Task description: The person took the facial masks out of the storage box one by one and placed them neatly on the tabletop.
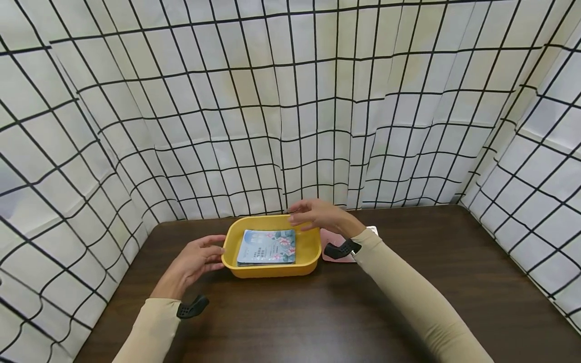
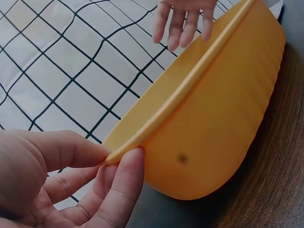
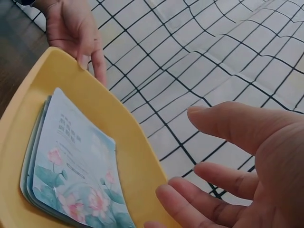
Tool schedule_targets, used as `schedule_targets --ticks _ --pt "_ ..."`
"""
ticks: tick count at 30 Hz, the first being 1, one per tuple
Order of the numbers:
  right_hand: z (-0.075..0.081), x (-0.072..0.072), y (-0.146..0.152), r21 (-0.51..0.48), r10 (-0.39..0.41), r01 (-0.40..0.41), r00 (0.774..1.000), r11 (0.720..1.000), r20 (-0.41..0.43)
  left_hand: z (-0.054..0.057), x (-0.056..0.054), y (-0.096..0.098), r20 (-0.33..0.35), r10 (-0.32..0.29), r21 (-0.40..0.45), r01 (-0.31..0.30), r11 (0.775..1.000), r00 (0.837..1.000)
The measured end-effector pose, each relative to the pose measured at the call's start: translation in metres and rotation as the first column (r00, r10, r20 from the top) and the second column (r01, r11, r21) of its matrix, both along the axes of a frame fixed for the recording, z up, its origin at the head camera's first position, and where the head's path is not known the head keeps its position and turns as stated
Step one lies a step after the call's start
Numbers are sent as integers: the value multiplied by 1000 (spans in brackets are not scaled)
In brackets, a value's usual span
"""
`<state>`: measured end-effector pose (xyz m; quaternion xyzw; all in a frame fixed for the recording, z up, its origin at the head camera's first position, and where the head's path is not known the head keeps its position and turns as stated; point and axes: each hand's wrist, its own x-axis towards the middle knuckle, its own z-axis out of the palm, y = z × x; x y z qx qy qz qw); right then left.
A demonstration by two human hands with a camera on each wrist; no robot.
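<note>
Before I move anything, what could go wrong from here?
The left hand pinches the rim of the yellow tray, but the right hand, near the opposite end, grips nothing; a one-sided lift might tip it. The packets are stacked inside, apparently loose, and could slide if it tilts. The pink item lies close beside the tray, below the right wrist, so a shift that way may bump it.

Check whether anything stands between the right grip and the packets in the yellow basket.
Nothing visible lies over the packets, so the way from above looks open. Coming in low, the right grip might meet the wall of the yellow basket near its far right corner.
</note>
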<state>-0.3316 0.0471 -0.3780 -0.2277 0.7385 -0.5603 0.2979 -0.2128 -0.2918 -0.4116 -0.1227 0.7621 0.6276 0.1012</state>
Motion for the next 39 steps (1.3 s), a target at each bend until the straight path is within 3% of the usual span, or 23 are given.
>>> schedule_targets --ticks 8,13,29,34,39 --pt "-9 6 -13 73 -14 13 1000 997 2 -1 -1 -1 16 10 73 -11 997 1000" --pt "-14 7 -20 87 -30 28 999 996 19 -2 -1 -2 9 2 81 -3 997 1000" --pt "-27 11 -36 142 -65 70 997 987 -35 -3 2 -3 -5 3 87 -2 996 1000" --pt "-29 17 -40 139 -135 142 989 980 -60 -2 3 -4 -7 4 90 -3 996 1000" --pt "-32 23 -46 148 -246 260 963 954 -107 -2 3 -5 -4 6 94 -5 996 1000"
